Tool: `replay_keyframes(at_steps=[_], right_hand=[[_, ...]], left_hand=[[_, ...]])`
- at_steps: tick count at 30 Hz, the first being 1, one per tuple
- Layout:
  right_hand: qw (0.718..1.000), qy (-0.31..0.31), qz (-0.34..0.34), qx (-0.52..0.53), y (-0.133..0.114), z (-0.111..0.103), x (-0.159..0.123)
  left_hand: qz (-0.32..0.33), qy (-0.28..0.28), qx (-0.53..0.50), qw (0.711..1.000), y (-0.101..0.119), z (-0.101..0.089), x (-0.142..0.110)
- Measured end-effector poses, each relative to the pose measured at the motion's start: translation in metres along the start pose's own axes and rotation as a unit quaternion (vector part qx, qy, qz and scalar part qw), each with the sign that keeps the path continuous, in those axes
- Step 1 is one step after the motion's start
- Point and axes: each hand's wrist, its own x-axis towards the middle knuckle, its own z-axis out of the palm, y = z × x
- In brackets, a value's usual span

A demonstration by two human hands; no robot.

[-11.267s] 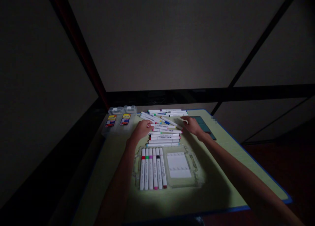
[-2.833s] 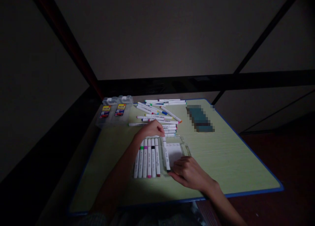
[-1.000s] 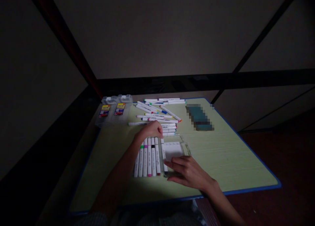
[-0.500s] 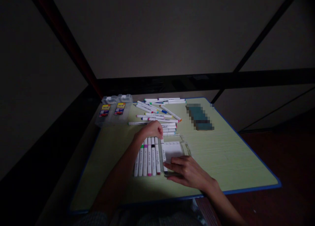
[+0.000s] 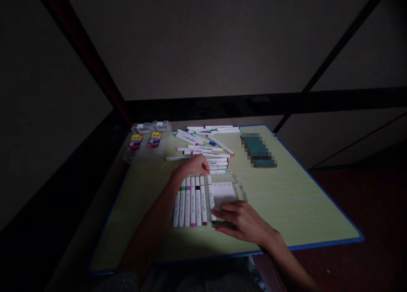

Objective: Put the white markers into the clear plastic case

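Observation:
A white marker [image 5: 209, 193] lies upright along the left side of the right half of an open clear plastic case [image 5: 241, 190]. My left hand [image 5: 197, 165] is curled closed at the far end of this marker; its fingertips are partly hidden, so I cannot tell what they pinch. My right hand [image 5: 240, 220] reaches in from the right, fingers stretched and apart, index fingertip touching the marker's near end. A row of several white markers [image 5: 193, 205] with coloured bands fills the left half of the case. A white card [image 5: 223, 194] lies in the right half.
Several loose markers [image 5: 203, 150] lie scattered behind the case on the pale green table [image 5: 286, 207]. At the back left stand two clear plastic cases [image 5: 143, 152] with labels. A blurred teal flat object [image 5: 258, 151] lies at the right. A wall rises behind the table.
Almost nothing differs. My left hand has shifted very slightly to the left and away from me; my right hand stays at the marker's near end.

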Motion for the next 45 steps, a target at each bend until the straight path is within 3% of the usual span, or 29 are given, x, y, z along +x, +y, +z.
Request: replay_keyframes(at_steps=[23, 45], right_hand=[[1.000, 0.015, 0.013, 0.004, 0.0026, 0.0074, -0.0019], [0.999, -0.040, 0.016, 0.005, 0.0006, 0.0015, 0.0019]], left_hand=[[0.045, -0.005, 0.076, 0.996, 0.0063, 0.0038, -0.0004], [0.047, -0.007, 0.079, 0.996, 0.0053, 0.0040, 0.0002]])
